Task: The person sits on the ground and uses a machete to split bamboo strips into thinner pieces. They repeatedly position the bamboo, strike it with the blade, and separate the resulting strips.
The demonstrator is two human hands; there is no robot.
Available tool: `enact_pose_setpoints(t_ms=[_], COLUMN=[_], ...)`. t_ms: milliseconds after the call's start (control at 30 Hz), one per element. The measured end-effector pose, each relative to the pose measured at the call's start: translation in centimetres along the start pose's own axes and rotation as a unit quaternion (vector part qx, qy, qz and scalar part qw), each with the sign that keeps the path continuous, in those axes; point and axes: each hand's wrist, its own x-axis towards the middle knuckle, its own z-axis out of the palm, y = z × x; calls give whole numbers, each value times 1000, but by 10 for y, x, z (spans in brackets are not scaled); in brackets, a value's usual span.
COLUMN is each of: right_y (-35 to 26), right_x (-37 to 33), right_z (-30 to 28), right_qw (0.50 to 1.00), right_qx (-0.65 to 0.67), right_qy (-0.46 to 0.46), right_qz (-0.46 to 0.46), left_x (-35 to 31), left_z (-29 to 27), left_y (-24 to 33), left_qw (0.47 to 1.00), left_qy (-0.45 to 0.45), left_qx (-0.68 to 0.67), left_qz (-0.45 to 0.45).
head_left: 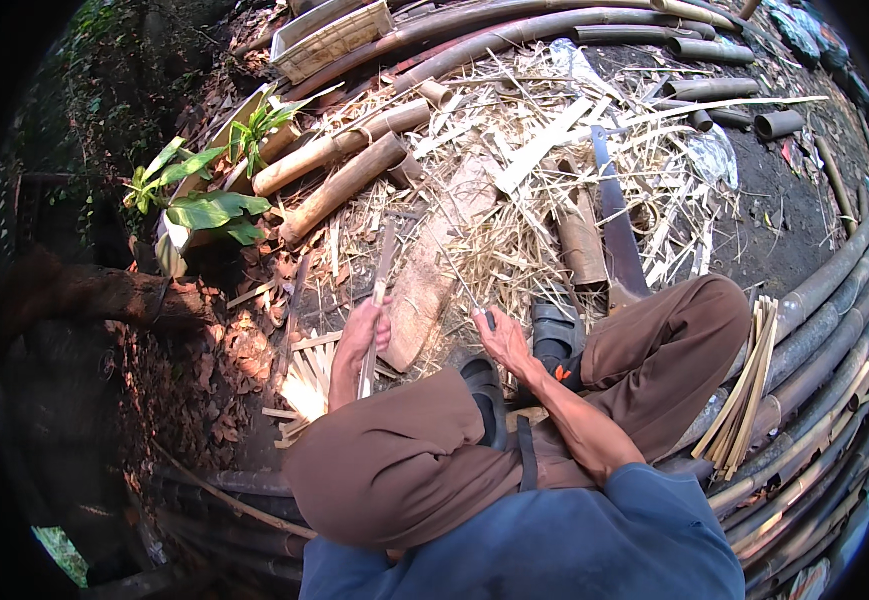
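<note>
We sit low on the ground among cut bamboo, knees up in brown trousers. Our left hand [363, 335] is closed around a long thin pale bamboo strip [375, 312] that runs from near the knee up and away over the litter. Our right hand [503, 342] grips the handle of a slim knife [460, 275], its blade pointing far and slightly left, close beside the strip; whether the edge touches it, we cannot tell.

Work done so far, as we judge it: a small fan of short pale split slats [305, 385] lies on the ground just left of the left knee, and a neat bundle of longer yellowish bamboo slivers [745, 395] rests to the right of the right leg. A wide bed of straw-coloured shavings [515, 210] covers the middle ground. Much is left: thick brown bamboo sections [340, 185] lie uncut at the far left, and long dark bamboo poles [835, 300] curve along the right.

A pale woven rectangular tray [333, 38] sits at the far edge. No labels or signs show.
</note>
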Motion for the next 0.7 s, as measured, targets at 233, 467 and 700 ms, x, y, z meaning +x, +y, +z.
enact_pose_setpoints(t_ms=[233,467,700], right_y=[-13,1,-4], right_x=[-17,-20,-21], right_z=[4,22,27], right_qw=[986,987,988], right_qx=[-143,-132,-119], right_qy=[-69,-93,-88], right_qz=[-47,-10,-40], left_x=[-29,-76,-23], left_z=[-45,-66,-47], left_y=[-39,-30,-7], left_qw=[957,756,690], left_qy=[-30,160,451], left_qx=[-280,-593,-320], left_qz=[-76,225,466])
